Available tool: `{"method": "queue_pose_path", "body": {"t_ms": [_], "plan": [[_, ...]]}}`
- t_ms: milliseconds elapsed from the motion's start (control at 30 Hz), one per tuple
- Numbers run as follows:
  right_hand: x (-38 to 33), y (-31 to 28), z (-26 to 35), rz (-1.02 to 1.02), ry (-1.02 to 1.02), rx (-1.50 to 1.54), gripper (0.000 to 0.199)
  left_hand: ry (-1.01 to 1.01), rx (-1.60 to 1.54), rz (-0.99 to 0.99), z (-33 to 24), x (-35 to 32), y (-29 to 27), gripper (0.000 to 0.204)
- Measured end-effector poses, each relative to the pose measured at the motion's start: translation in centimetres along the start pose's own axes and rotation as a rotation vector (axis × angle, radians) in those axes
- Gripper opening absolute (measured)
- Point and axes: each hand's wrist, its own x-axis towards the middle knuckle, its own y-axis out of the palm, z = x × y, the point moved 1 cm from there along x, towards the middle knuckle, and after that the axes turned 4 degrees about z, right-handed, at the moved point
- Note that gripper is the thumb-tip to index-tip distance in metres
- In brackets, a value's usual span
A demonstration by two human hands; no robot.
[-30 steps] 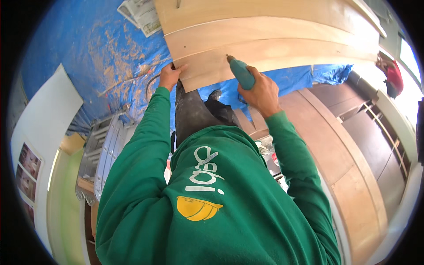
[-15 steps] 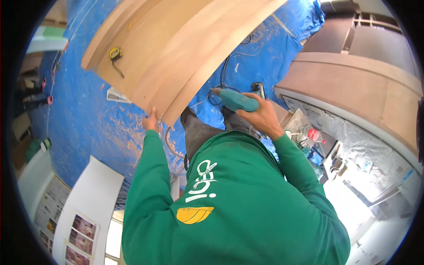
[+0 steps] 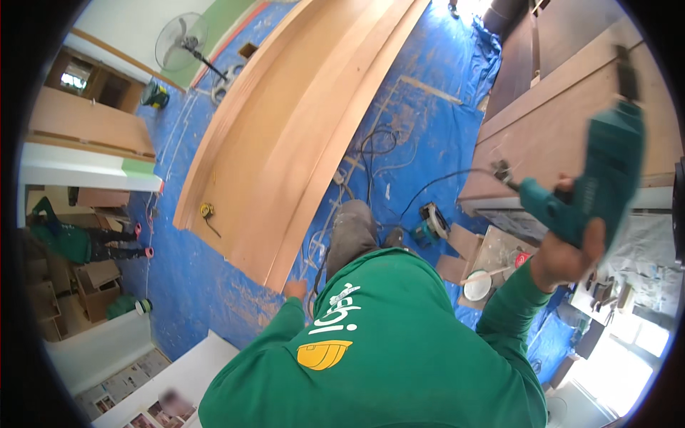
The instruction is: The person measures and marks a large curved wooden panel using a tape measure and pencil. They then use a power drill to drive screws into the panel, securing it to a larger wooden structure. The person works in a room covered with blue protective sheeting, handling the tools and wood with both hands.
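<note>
My right hand [image 3: 567,262] is raised at the right, wrapped round the rear of a teal corded power drill [image 3: 598,175]. Its dark tip points up and away, slightly blurred, and a black cord runs from its handle toward the floor. A long wooden panel [image 3: 285,150] with raised edges slants away in front of me. At its near right corner my left hand [image 3: 295,288] grips the end, some fingers hidden. A yellow tape measure [image 3: 207,210] lies on the panel near its left edge.
Blue sheeting [image 3: 421,135] covers the floor, with cords across it. A teal circular saw [image 3: 430,225] and a white tub [image 3: 477,285] are by my right side. Wooden cabinets [image 3: 528,135] stand at right. Far left are a fan [image 3: 182,41] and another person [image 3: 75,239].
My right hand has swung the drill from near the panel up and out to the right. My left hand stays at the panel's corner. The view has shifted, showing more of the room.
</note>
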Motion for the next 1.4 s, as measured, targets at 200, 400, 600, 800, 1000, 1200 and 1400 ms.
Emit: {"method": "queue_pose_path", "body": {"t_ms": [200, 400, 600, 800, 1000, 1200, 1400], "plan": [[10.4, -0.6, 0.7, -0.279, -0.459, -0.054, 0.078, 0.113, 0.101, 0.181, -12.8, 2.1, 2.0, 0.074], [20.8, 0.0, -3.5, -0.358, -0.736, -0.278, 0.074, 0.106, 0.138, 0.219, -22.8, 7.4, 2.9, 0.074], [33.7, 1.6, -11.1, -0.295, -0.917, -0.548, 0.075, 0.294, 0.335, 0.329, -36.0, 12.0, 4.6, 0.068], [44.4, 1.4, -18.9, -0.074, -0.796, -0.604, 0.079, 0.189, -0.098, 0.543, -58.6, 14.3, -2.8, 0.058], [51.4, 0.7, -28.3, -0.293, -0.592, -0.89, 0.079, 0.378, 0.028, 0.33, -75.7, 23.6, -5.5, 0.06], [60.6, -6.6, -37.1, -0.268, -0.335, -0.69, 0.078, 0.382, 0.194, 0.295, -91.3, 28.7, -6.4, 0.06], [73.4, -10.2, -47.7, -0.244, -0.11, -0.37, 0.078, 0.321, 0.126, 0.238, -101.6, 26.8, -4.8, 0.065]]}}
